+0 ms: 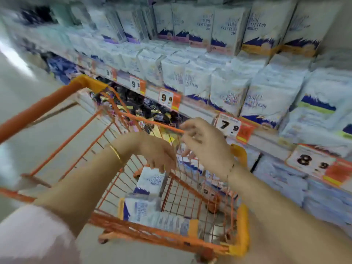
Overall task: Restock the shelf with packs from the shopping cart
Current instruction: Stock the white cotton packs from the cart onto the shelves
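An orange wire shopping cart [242, 225] stands below me beside the shelf. Inside it, one white-and-blue cotton pack [150, 182] stands upright and another pack [152, 214] lies flat at the near end. My left hand [158, 153] hangs over the cart just above the upright pack, fingers pointing down and apart, holding nothing. My right hand [203, 141] hovers higher over the cart's right rim, fingers loosely spread and empty. The shelf [190, 105] to the right is lined with matching packs [266, 100]. The picture is blurred by motion.
Price tags [227, 124] hang along the shelf edges. A lower shelf holds dark packets [148, 109] behind the cart. More white packs [282, 178] fill the bottom shelf on the right. Pale floor [38, 88] stretches to the left of the cart.
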Demonstrator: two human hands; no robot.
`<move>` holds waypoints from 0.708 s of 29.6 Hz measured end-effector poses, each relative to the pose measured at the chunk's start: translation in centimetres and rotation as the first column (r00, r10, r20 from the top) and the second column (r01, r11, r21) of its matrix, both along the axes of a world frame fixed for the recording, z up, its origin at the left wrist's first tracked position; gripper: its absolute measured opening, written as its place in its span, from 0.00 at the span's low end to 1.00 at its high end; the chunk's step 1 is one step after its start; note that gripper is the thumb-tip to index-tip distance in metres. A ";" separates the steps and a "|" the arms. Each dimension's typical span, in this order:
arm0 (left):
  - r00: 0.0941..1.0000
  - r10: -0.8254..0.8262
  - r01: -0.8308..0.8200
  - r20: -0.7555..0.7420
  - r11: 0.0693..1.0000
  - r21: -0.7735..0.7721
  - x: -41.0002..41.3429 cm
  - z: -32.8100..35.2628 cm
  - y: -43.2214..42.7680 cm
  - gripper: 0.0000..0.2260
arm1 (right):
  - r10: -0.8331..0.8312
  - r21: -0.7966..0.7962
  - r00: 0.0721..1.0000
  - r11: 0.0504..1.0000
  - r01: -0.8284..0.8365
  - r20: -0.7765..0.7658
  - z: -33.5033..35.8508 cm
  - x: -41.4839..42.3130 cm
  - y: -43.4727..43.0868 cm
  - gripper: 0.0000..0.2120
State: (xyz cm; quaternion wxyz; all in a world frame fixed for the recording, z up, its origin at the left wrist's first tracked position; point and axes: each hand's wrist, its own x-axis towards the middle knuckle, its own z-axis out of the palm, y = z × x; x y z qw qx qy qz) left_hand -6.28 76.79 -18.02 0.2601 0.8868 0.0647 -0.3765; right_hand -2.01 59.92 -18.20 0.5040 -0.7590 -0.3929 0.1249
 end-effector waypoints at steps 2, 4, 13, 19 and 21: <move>0.994 -0.057 0.074 -0.095 0.980 0.183 0.1 -4.1 0.3 0.16 | 0.030 -0.139 0.998 0.990 -0.021 0.061 -3.0 -0.9 0.2 0.10; 0.992 -0.101 0.119 -0.072 0.939 0.323 0.3 -7.8 1.0 0.24 | 0.031 -0.242 0.995 0.970 -0.008 0.092 -4.4 -0.5 0.0 0.12; 0.999 -0.023 0.036 -0.032 0.847 0.530 0.1 -15.2 3.7 0.37 | -0.111 -0.233 0.983 0.962 0.144 0.149 -6.5 1.2 -0.6 0.12; 0.979 -0.124 0.200 -0.164 0.762 0.616 0.3 -13.2 3.7 0.41 | -0.136 -0.238 0.983 0.958 0.162 0.120 -6.8 1.5 -0.4 0.14; 0.975 -0.155 0.221 -0.160 0.772 0.596 0.1 -12.6 3.6 0.40 | -0.145 -0.231 0.983 0.958 0.169 0.117 -6.8 1.5 -0.4 0.14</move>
